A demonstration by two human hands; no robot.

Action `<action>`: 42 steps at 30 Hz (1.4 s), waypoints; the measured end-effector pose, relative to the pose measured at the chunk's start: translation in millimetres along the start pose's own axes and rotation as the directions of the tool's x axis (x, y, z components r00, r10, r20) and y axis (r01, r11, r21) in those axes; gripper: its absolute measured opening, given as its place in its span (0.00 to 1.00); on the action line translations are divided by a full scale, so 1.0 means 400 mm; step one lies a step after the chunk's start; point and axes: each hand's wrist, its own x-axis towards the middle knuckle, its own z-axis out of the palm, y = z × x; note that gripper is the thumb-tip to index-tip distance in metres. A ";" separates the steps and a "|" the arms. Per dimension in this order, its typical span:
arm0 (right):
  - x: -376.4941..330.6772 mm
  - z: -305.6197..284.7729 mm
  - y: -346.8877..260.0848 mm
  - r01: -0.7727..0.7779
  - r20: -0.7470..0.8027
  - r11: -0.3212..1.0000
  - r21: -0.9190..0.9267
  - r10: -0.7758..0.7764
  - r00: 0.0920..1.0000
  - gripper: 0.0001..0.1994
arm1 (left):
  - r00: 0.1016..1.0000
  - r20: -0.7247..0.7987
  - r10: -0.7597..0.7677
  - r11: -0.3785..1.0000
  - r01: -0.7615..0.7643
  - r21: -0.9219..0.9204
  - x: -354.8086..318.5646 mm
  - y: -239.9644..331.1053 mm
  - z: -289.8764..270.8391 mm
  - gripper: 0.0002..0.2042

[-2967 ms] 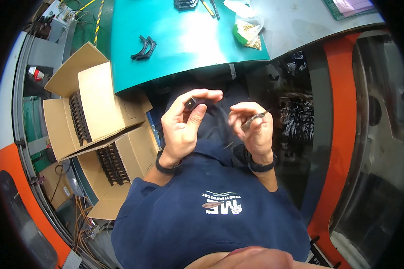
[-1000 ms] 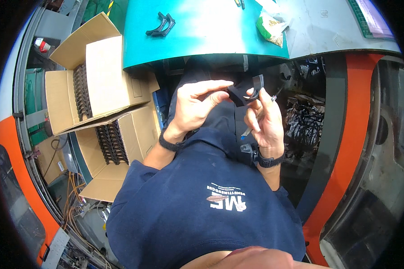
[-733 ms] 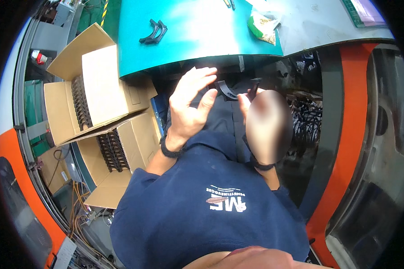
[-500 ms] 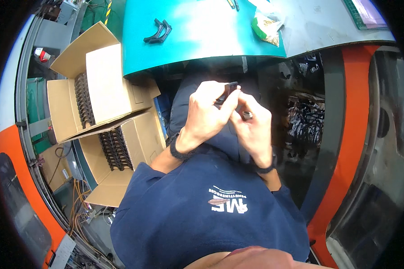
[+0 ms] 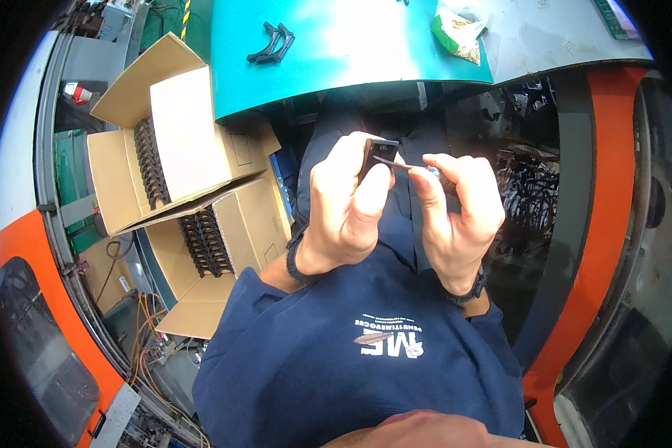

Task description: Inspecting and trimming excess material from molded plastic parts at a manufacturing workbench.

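Note:
My left hand (image 5: 343,205) is closed around a small black plastic part (image 5: 379,151), its flat end sticking up between thumb and fingers. The rest of that part is hidden in the palm. Between the thumb and fingers of my right hand (image 5: 463,205) is a thin pointed metal tool (image 5: 397,163) with a bit of blue at its handle. Its tip lies against or just in front of the black part; I cannot tell whether they touch. Both hands are above my lap, short of the table's front edge.
Angular black brackets (image 5: 265,57) lie on the teal table mat (image 5: 328,56), with a green-and-clear plastic bag (image 5: 455,31) of small brass-coloured pieces further right. To my left, two open cardboard boxes (image 5: 190,134) hold rows of black parts (image 5: 205,243). Orange machine frames (image 5: 608,187) stand at both sides.
My right hand has drawn back to the right, and the metal tool now shows. The black part has turned to show its flat face. The whole view has shifted slightly.

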 end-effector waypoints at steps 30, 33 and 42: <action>-0.003 0.036 -0.002 -0.067 -0.082 0.997 0.049 0.071 0.994 0.08 | 0.990 -0.085 0.109 0.974 -0.089 0.210 0.003 -0.017 0.015 0.09; -0.004 0.037 -0.002 -0.082 -0.084 0.996 0.047 0.085 0.993 0.08 | 0.993 -0.074 0.093 0.970 -0.073 0.234 0.004 -0.017 0.014 0.09; -0.004 0.045 0.001 -0.095 -0.114 0.994 0.061 0.102 0.988 0.08 | 0.992 -0.086 0.089 0.975 -0.069 0.211 0.006 -0.020 0.020 0.09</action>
